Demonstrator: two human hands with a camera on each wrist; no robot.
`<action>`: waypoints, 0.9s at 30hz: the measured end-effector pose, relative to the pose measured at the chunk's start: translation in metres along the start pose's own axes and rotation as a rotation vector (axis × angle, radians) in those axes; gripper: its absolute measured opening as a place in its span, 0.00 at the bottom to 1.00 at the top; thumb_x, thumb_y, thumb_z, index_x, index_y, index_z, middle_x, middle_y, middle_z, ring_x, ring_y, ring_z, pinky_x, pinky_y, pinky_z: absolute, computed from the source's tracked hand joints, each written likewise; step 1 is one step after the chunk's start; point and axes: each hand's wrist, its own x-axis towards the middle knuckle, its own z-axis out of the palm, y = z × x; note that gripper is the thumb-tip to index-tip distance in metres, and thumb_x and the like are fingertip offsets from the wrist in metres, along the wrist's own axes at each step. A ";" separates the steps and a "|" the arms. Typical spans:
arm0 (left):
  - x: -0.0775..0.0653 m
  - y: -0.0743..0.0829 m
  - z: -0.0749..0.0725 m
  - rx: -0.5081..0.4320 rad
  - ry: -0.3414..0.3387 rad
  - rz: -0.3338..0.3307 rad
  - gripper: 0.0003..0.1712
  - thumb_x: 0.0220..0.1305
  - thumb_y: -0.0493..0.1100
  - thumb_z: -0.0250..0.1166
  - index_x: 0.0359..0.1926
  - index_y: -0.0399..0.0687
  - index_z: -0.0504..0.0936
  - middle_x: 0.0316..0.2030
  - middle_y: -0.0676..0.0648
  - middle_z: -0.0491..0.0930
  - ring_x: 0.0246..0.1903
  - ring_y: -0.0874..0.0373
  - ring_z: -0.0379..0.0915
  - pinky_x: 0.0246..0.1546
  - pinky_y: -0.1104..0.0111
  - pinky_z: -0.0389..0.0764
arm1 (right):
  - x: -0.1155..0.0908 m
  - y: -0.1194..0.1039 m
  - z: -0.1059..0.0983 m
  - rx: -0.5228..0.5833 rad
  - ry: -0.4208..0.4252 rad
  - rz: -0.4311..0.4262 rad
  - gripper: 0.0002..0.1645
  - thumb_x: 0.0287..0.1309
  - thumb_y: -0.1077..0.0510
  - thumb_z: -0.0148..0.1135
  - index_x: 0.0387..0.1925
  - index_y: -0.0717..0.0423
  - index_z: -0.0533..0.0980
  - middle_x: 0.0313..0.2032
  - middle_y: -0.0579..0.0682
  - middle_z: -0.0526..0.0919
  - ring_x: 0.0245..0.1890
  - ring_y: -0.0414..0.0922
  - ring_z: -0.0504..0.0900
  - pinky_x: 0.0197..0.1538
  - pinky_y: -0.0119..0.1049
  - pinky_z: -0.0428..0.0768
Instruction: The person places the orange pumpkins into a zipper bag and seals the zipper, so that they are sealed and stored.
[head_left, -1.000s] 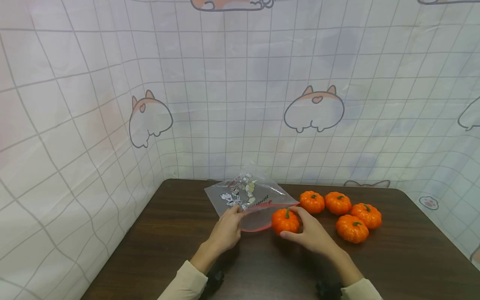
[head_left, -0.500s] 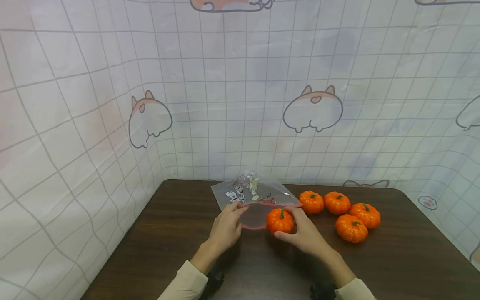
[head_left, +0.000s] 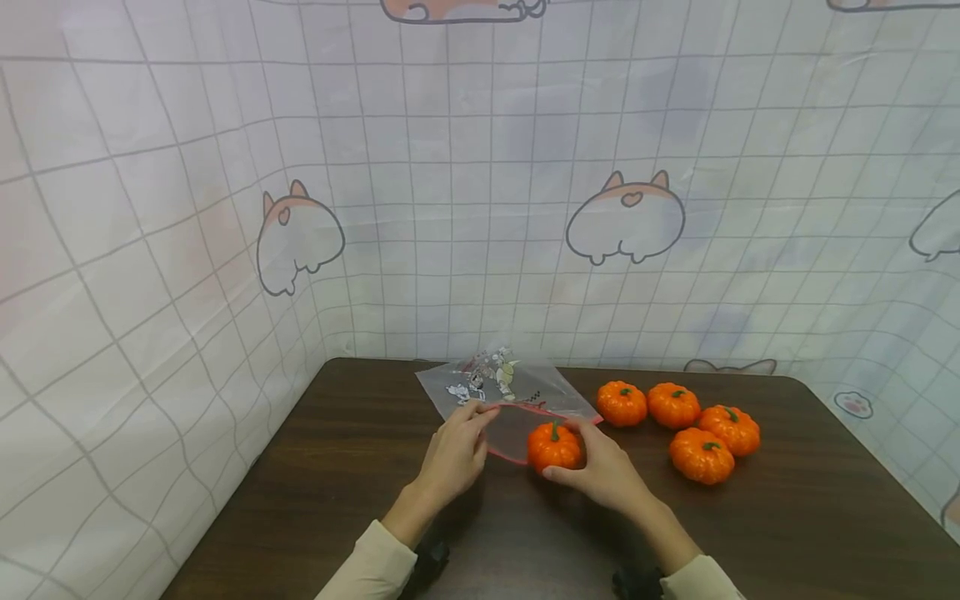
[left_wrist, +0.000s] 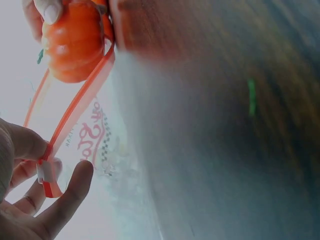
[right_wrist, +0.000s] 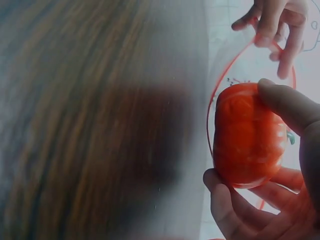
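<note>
A clear plastic zipper bag with cartoon prints and a red zip edge lies on the table, its mouth spread toward me. My left hand pinches the left corner of that mouth, beside the white slider in the left wrist view. In my right hand is a small orange pumpkin with a green stem, gripped between thumb and fingers. The pumpkin stands right at the bag's opening, overlapping the red rim in the right wrist view.
Several more orange pumpkins sit in a group on the right of the dark wooden table. A white grid-patterned cloth with cartoon animals hangs behind the table and along its left side.
My right hand has carried the pumpkin a little left, to the bag's mouth. The left hand has shifted slightly at the bag's corner, and the mouth has changed shape.
</note>
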 end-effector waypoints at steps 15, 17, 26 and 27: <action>0.003 0.008 0.001 -0.001 -0.054 -0.006 0.25 0.59 0.31 0.67 0.58 0.47 0.86 0.49 0.52 0.82 0.43 0.57 0.77 0.36 0.66 0.79 | 0.011 -0.006 0.016 -0.037 0.044 0.031 0.48 0.45 0.32 0.77 0.64 0.49 0.74 0.57 0.51 0.85 0.49 0.50 0.85 0.52 0.53 0.81; 0.004 0.009 0.001 -0.004 -0.057 -0.001 0.25 0.59 0.32 0.68 0.58 0.46 0.86 0.49 0.52 0.82 0.43 0.56 0.78 0.37 0.65 0.80 | 0.012 -0.006 0.017 -0.033 0.044 0.039 0.47 0.46 0.32 0.77 0.63 0.49 0.75 0.57 0.51 0.85 0.49 0.51 0.85 0.52 0.54 0.81; 0.012 0.014 0.002 -0.012 -0.102 0.003 0.23 0.61 0.36 0.68 0.58 0.43 0.85 0.47 0.50 0.82 0.33 0.59 0.73 0.34 0.70 0.78 | 0.019 -0.009 0.023 -0.006 0.027 0.053 0.44 0.49 0.37 0.77 0.62 0.56 0.74 0.52 0.53 0.85 0.42 0.48 0.83 0.45 0.49 0.81; 0.013 0.014 0.002 -0.021 -0.106 0.001 0.23 0.61 0.36 0.69 0.58 0.43 0.85 0.46 0.50 0.81 0.32 0.60 0.72 0.33 0.70 0.77 | 0.020 -0.010 0.023 -0.003 0.025 0.051 0.43 0.50 0.38 0.77 0.61 0.56 0.74 0.51 0.53 0.85 0.41 0.47 0.83 0.43 0.47 0.81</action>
